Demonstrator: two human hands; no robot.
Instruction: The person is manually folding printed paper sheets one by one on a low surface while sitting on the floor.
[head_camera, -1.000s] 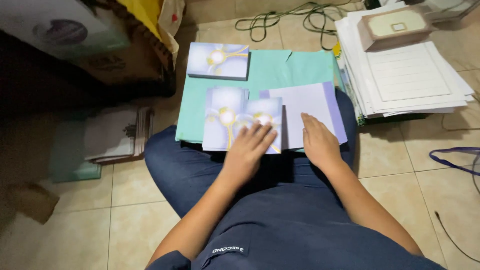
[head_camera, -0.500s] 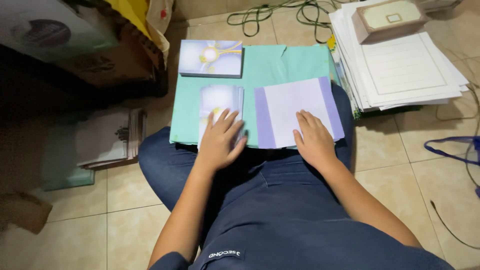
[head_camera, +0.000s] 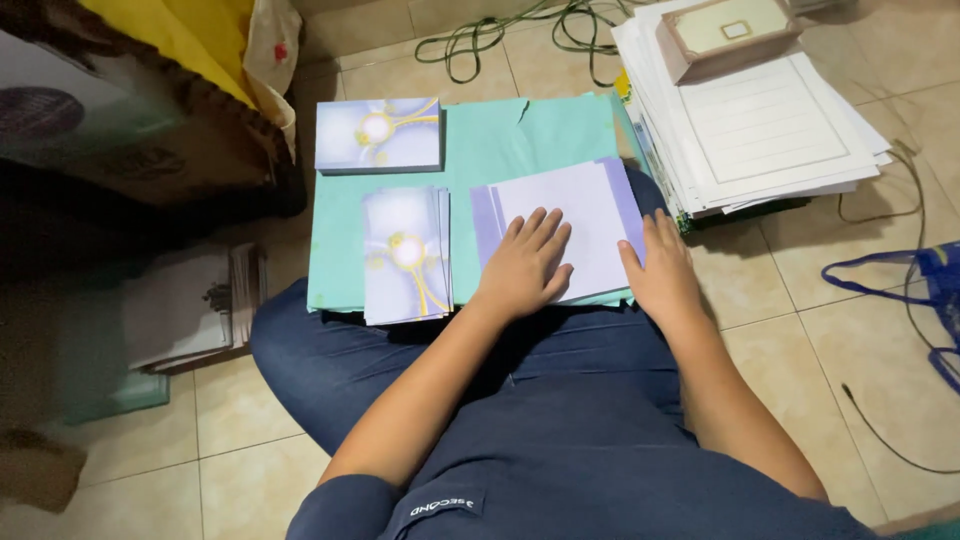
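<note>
I sit on a tiled floor with a teal sheet across my lap. My left hand lies flat, fingers spread, on a pale lilac card whose blank side faces up. My right hand rests at that card's right edge, thumb on the card. Left of them sits a small stack of lilac cards with a yellow swirl design. Another stack with the same design lies at the sheet's far left corner.
A tall pile of white lined sheets with a small brown box on top stands at the right. Green cable coils at the back. A cardboard box and dark paper stacks are at the left; a blue strap lies far right.
My left hand has left the swirl-design stack and moved right onto the blank lilac card. My right hand has slid from the card's middle to its right edge.
</note>
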